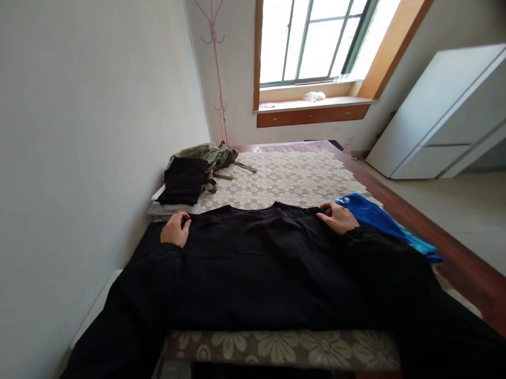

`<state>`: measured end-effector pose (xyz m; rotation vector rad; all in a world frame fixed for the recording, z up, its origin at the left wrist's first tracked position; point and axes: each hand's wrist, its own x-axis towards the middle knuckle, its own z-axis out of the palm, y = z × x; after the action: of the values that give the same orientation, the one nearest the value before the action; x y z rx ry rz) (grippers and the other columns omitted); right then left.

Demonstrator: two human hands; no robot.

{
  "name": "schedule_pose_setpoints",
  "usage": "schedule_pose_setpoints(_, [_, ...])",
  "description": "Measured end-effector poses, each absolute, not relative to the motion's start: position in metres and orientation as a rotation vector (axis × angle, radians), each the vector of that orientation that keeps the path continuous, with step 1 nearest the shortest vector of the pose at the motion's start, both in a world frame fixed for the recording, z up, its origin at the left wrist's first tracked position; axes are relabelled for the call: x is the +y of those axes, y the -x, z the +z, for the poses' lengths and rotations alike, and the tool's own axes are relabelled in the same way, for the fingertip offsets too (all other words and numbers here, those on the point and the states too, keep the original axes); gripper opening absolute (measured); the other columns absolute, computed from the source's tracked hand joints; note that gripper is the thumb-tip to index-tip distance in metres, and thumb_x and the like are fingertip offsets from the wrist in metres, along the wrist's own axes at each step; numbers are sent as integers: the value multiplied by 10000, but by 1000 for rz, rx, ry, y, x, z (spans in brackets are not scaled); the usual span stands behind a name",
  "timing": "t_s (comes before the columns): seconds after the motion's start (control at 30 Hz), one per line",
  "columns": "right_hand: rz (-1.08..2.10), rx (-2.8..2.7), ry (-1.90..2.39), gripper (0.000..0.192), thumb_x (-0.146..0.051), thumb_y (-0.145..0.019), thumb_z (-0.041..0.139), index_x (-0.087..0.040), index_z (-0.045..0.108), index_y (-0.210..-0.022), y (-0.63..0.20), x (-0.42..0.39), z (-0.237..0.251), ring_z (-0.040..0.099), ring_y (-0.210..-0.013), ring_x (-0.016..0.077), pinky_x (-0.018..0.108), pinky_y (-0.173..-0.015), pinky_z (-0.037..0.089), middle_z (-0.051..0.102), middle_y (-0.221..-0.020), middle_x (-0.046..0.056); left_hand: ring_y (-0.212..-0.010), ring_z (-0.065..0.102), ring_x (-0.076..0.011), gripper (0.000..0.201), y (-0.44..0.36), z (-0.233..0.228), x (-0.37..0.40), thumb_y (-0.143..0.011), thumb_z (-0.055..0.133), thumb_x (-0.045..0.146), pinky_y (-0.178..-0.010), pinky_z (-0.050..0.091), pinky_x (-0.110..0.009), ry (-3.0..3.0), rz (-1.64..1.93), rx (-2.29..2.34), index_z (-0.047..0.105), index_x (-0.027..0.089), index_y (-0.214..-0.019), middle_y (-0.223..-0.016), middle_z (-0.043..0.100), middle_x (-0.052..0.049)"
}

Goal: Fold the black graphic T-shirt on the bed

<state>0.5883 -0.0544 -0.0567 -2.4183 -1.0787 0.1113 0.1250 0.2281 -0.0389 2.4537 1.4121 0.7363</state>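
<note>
A black shirt (256, 267) lies spread across the near part of a table with a floral cloth (294, 173), its neckline at the far edge. My left hand (176, 229) pinches the shirt's far left corner between thumb and fingers. At the far right corner, my right hand (338, 217) has its fingers closed on the same fabric. A blue garment (371, 215) lies just beyond and beside my right hand, partly hidden by my sleeve. Past my left hand sits a stack with folded black clothing (184, 180) on top.
A green backpack (212, 156) with loose straps rests behind the stack, near the white wall (85, 107). A pink coat stand (218, 73) rises in the far corner. A window sill (316, 103) and a white refrigerator (442, 114) are farther off. The table's reddish edge (461, 270) runs along the right.
</note>
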Motion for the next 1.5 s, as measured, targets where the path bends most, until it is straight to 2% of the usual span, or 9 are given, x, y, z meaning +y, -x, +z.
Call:
schedule_pose_setpoints(0.13, [-21, -1007, 2464, 214, -391, -828, 609, -237, 643, -971, -583, -59, -61, 651, -846, 250, 343, -741, 458, 711, -939, 66, -973, 661, -223, 217, -121, -41, 226, -945, 504, 306, -868, 478, -319, -2469, 852, 1395, 688, 227, -1029, -1106, 707, -71])
schedule_pose_setpoints(0.37, [-151, -899, 2334, 100, -313, -801, 560, -267, 566, -890, -577, -63, -59, 646, -801, 263, 349, -757, 470, 675, -780, 46, -965, 682, -228, 264, -112, -46, 238, -853, 536, 238, -806, 516, -327, -2334, 1010, 1385, 788, 240, -776, -1163, 711, -38])
schedule_pose_setpoints(0.6, [-99, -745, 2171, 247, -297, -706, 615, -260, 494, -919, -582, -62, -65, 662, -811, 225, 345, -785, 516, 734, -942, 55, -829, 672, -186, 301, -113, -46, 238, -831, 577, 356, -741, 546, -297, -2056, 1065, 1307, 814, 224, -962, -1167, 728, -55])
schedule_pose_setpoints(0.83, [-174, -824, 2245, 117, -293, -786, 571, -245, 675, -762, -578, -66, -59, 648, -739, 210, 325, -762, 507, 673, -708, 25, -461, 551, -80, 552, -108, -32, 239, -701, 777, 307, -411, 408, -159, -1484, 768, 1167, 718, 174, -1233, -646, 659, 17])
schedule_pose_setpoints(0.97, [-130, -973, 2189, 295, -166, -776, 489, -252, 755, -680, -579, -67, -59, 701, -991, 223, 356, -958, 521, 773, -1014, 24, -724, 740, -139, 465, -109, -21, 237, -688, 754, 192, -521, 547, -181, -1217, 794, 1041, 723, 189, -1152, -1069, 750, -62])
schedule_pose_setpoints(1.07, [-112, -958, 2196, 317, -168, -774, 484, -260, 783, -720, -581, -67, -61, 710, -978, 229, 379, -954, 539, 782, -993, 16, -890, 770, -204, 354, -110, -19, 232, -720, 708, 209, -625, 617, -247, -1171, 864, 1003, 728, 178, -1072, -1334, 679, -91])
schedule_pose_setpoints(1.27, [-63, -718, 1879, 284, -336, -814, 565, -201, 793, -916, -576, -68, -56, 579, -474, 121, 307, -441, 494, 761, -1090, 85, -1223, 669, -314, 323, -115, -24, 225, -833, 593, 413, -1065, 543, -508, -1238, 1107, 775, 741, 216, -1042, -1369, 670, -88])
schedule_pose_setpoints(1.43, [173, -638, 1945, 345, -357, -758, 654, -165, 782, -1014, -574, -66, -50, 542, -401, 98, 260, -361, 462, 766, -935, 99, -1328, 587, -331, 479, -123, -36, 230, -734, 742, 425, -1191, 403, -509, -1426, 1079, 808, 735, 177, -1144, -1445, 606, -127])
schedule_pose_setpoints(1.5, [230, -679, 1989, 374, -344, -734, 667, -161, 778, -1040, -574, -65, -50, 550, -410, 89, 257, -352, 468, 756, -1080, 116, -1335, 574, -341, 534, -124, -39, 232, -702, 787, 409, -1190, 401, -499, -1562, 1004, 875, 727, 153, -1166, -1492, 556, -149])
